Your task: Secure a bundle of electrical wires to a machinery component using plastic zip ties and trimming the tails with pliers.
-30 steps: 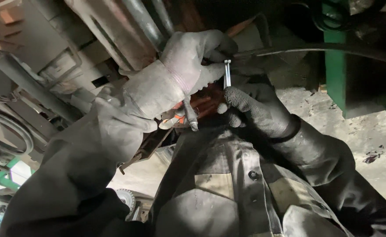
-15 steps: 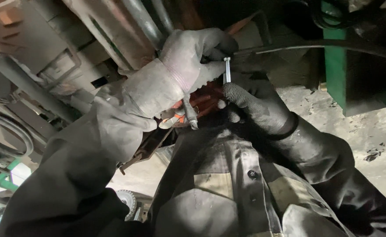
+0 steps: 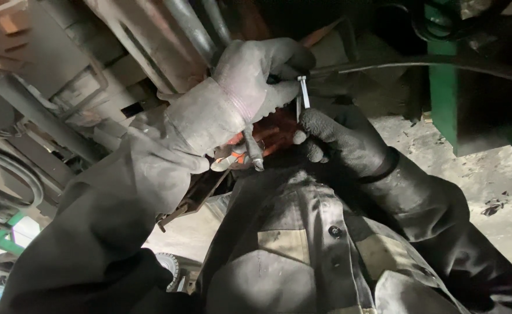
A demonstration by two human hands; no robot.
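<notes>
Metal bolt (image 3: 303, 93) pinched between both gloved hands.

No packages, no labels, no signs, no screens anywhere in view

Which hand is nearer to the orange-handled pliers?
Left. The left hand is closed over the orange-handled pliers, whose handles poke out below it. The right hand sits beside them, pinching a small metal bolt.

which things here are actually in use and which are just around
In use: left hand and right hand, both gloved, on a small metal bolt; thin metal rod below the left hand.
Just around: green post, black cable, pipes, concrete floor.
</notes>
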